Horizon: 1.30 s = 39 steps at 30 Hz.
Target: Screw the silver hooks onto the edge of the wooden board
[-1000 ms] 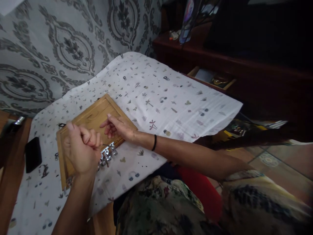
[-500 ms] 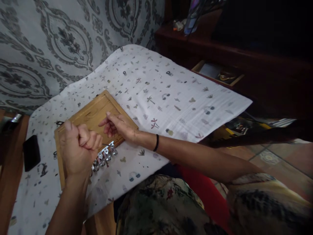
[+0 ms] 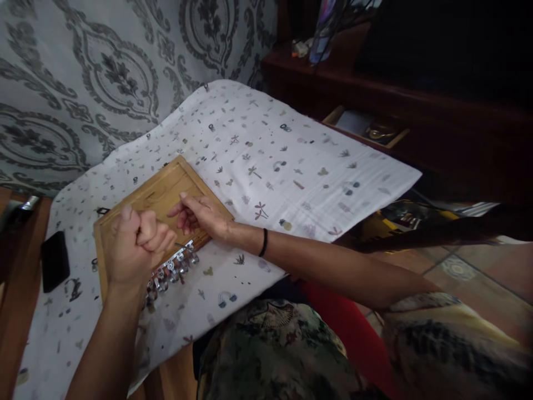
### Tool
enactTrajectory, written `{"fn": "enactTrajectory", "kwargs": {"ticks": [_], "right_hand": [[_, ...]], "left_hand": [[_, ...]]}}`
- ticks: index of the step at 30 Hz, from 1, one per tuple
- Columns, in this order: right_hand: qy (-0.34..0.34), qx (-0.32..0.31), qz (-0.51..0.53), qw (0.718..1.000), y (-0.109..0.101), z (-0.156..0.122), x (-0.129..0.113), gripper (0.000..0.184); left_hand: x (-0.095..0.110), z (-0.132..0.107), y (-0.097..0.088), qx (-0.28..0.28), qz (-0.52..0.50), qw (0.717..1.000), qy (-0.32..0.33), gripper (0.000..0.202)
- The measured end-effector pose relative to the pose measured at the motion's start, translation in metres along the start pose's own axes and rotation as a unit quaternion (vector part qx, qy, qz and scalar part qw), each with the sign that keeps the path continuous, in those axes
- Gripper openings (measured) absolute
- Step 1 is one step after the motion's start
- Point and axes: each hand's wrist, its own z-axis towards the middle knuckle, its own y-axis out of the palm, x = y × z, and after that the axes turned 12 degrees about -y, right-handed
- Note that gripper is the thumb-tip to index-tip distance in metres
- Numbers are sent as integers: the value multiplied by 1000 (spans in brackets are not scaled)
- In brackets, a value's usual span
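A framed wooden board (image 3: 162,186) lies flat at the left of the cloth-covered table. Several shiny metal fittings (image 3: 172,268), too small to name, line up along its near edge. Over the board's near left part, my left hand (image 3: 137,239) is closed in a fist, thumb on top. From the fist a thin dark rod (image 3: 181,246) points right toward the fittings; its handle end is hidden in the fingers. My right hand (image 3: 202,216) rests by the board's right edge, fingers loosely curled and thumb apart, holding nothing I can see.
A black phone (image 3: 55,262) lies left of the board on the patterned white cloth (image 3: 266,161). Patterned grey fabric hangs behind the table. At the right, an open drawer (image 3: 366,130) juts from a dark cabinet with a bottle (image 3: 320,47) on top.
The view has shifted slightly. My left fist has tilted a little and uncovers more of the metal fittings. My right hand stays in much the same place.
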Motion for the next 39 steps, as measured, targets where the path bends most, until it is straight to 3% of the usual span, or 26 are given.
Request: {"fn": "enactTrajectory", "kwargs": {"ticks": [3,9,11,14,17,21,28,33,39], "right_hand": [[-3,-3,-5,1000,-2,-1,1,61],[-1,4,1,1000,-5,-1,3,58],[-8,-6,-13,1000,-7,-1,2,57],[-62,-65,-137,987,-11,-6,0,43],[-149,-149,-350,913,-16,-15,0,26],[-167,-212,-489,830,-20,-26,4,27],[-220,-241,-572,753,-13,-34,6,29],[-304,-284,-622,663,-6,-49,15,36],[-354,-272,-648,617,-11,-62,28,29]], "left_hand": [[12,6,3,12,-2,1000,18,79],[71,-6,-9,164,-66,975,134,64],[74,-17,-14,209,-41,966,146,66],[55,-34,-24,267,4,948,172,67],[28,-49,-42,284,67,931,218,60],[8,-71,-73,343,82,909,224,62],[-1,-105,-115,380,34,897,224,61],[-6,-115,-126,401,-19,888,226,63],[-12,-124,-139,379,-15,895,235,64]]}}
